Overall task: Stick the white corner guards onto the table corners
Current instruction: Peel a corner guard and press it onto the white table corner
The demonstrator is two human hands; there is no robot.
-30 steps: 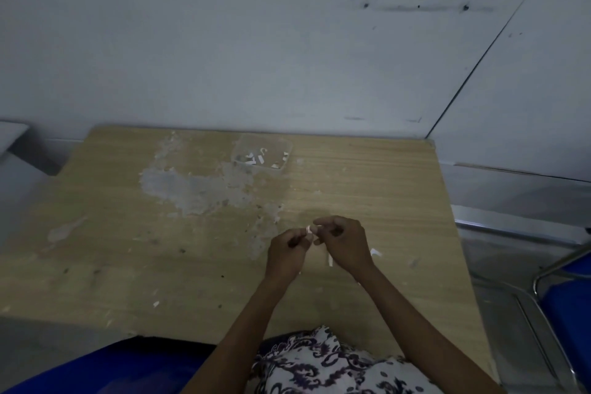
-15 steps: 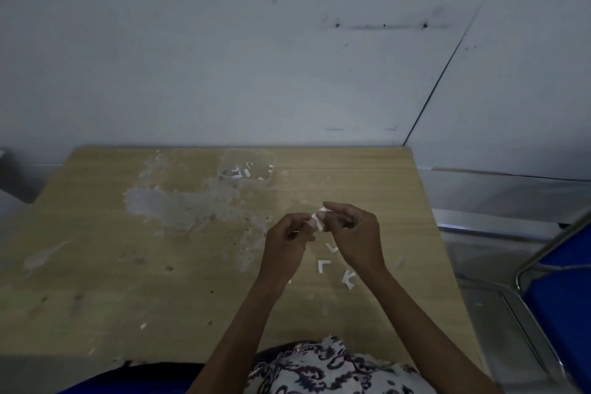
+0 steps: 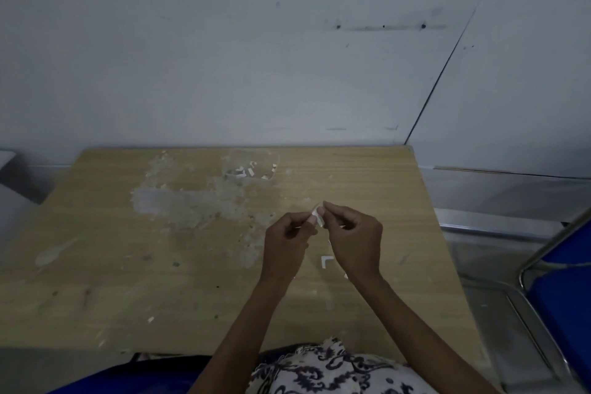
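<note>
A small white corner guard (image 3: 317,214) is pinched between the fingertips of both hands, held just above the wooden table (image 3: 96,265). My left hand (image 3: 286,241) grips it from the left and my right hand (image 3: 353,238) from the right. Another white L-shaped guard (image 3: 326,261) lies flat on the table under my right hand, and a further white piece (image 3: 345,275) peeks out by my right wrist. The table's far right corner (image 3: 407,148) touches the wall.
A clear plastic box (image 3: 251,166) with several small white pieces stands at the table's far edge, against the wall. A scraped grey patch (image 3: 179,201) marks the tabletop. A blue metal-framed chair (image 3: 563,269) stands at the right. White scraps lie near the front edge.
The view has tilted up, so the table sits lower in frame. Both hands stay together on the guard, shifted slightly. The loose guards on the table are now partly hidden by my right hand.
</note>
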